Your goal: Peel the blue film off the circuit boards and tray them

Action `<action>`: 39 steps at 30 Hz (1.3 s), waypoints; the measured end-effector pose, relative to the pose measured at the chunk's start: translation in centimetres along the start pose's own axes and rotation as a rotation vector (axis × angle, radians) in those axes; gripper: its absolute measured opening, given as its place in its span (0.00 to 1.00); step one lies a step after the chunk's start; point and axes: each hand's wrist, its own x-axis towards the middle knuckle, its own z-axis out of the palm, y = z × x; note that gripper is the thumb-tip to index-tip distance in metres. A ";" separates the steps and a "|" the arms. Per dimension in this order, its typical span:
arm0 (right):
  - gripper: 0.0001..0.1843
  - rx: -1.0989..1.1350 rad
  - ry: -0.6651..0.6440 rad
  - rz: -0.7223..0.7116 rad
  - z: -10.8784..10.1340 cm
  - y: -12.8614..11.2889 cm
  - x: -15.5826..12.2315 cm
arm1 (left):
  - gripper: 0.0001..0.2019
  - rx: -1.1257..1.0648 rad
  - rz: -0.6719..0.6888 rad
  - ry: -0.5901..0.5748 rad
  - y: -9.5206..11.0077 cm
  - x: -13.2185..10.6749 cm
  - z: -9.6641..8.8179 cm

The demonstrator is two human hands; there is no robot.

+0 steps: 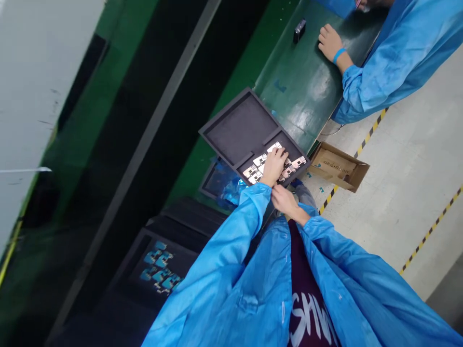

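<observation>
A black tray (237,126) lies tilted across the green bench, with several small metallic circuit-board pieces (260,160) grouped in its near part. My left hand (274,166) rests over these pieces, its fingers stretched out and a little apart, the tips touching the boards. Close to my left wrist, my right hand (284,200) is at the near edge of the tray with its fingers curled together. What those fingers hold, if anything, is hidden.
A co-worker's hand (330,43) rests on the green bench (307,82), near a small black device (299,31). An open cardboard box (352,176) stands at the right. Blue film (231,193) lies below the tray. Another black tray (133,260) holds blue-covered pieces (159,262).
</observation>
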 end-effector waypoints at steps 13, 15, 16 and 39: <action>0.25 -0.206 0.045 0.196 -4.9 7.9 1.6 | 0.25 0.108 0.214 -0.109 -2.8 -1.9 -1.7; 0.26 -0.224 0.052 0.186 -4.7 8.1 1.4 | 0.26 0.071 0.209 -0.101 -2.6 -1.9 -1.4; 0.26 -0.235 0.055 0.171 -4.7 8.3 1.3 | 0.27 0.043 0.210 -0.105 -2.5 -1.9 -1.2; 0.26 -0.261 -0.020 0.024 -6.8 9.8 2.7 | 0.29 0.126 0.209 -0.130 -1.4 -4.4 1.2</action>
